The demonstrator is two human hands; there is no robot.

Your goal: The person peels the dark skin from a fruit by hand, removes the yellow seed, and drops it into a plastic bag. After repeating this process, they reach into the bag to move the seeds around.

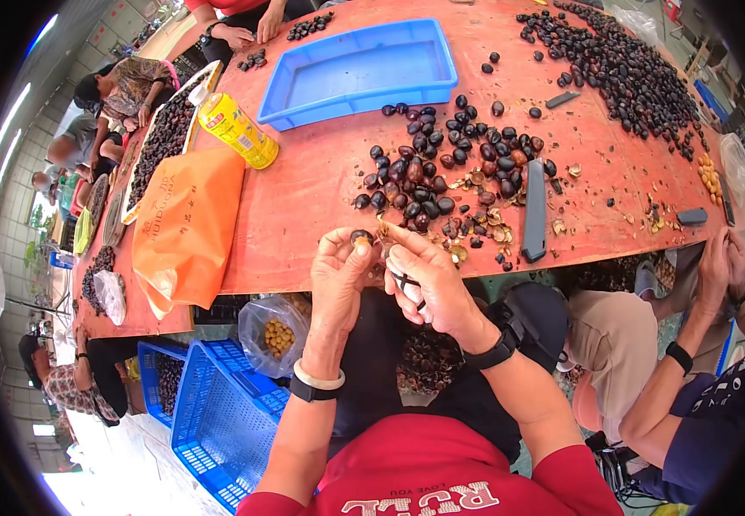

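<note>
My left hand (335,268) is closed, pinching a dark brown nut (360,237) whose lower side shows a pale yellowish patch. Close beside it, my right hand (431,279) is wrapped round a white-handled tool (405,282) with black bands; its working end is hidden by the fingers. A bit of brown shell (383,230) sticks up at the right fingertips. Just beyond both hands, a pile of dark nuts (420,176) lies on the red table (312,202), with broken shell pieces (484,225) to its right.
A blue tray (355,69), a yellow bottle (239,131) and an orange bag (185,228) are on the table. A grey bar (534,211) lies right of the pile. Below stand a bag of peeled yellow kernels (278,338) and blue crates (222,421). Co-workers sit around; one person's hands (721,267) are at right.
</note>
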